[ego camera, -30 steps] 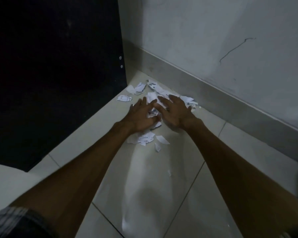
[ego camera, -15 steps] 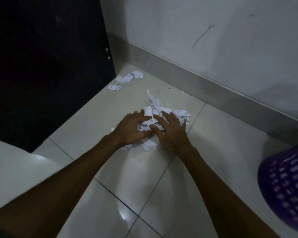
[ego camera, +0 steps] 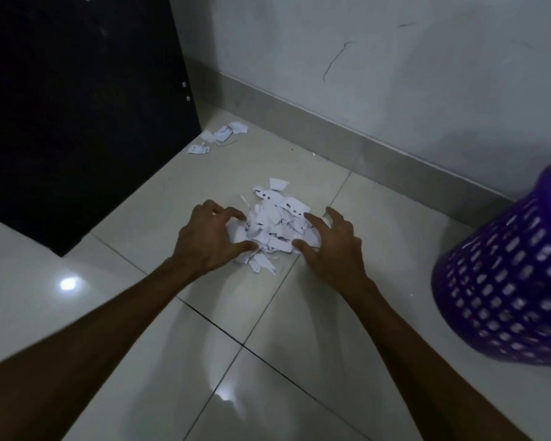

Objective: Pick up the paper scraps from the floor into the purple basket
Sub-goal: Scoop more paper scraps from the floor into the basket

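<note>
A heap of torn white paper scraps lies on the pale floor tiles in the middle of the view. My left hand cups the heap's left side with curled fingers, its thumb under the near edge. My right hand cups the right side, fingers bent over the scraps and thumb at the near edge. The purple basket, a latticed plastic bin, stands at the right edge with white paper showing at its rim. A few more scraps lie in the far corner, and one scrap sits beside the dark panel.
A black cabinet panel fills the left side. A grey wall with a skirting strip runs behind the heap. Glossy floor tiles stretch toward me between my forearms.
The heap has been dragged away from the corner toward me. My hands moved from on top of it to its two sides, fingers now curled. The basket has come further into view.
</note>
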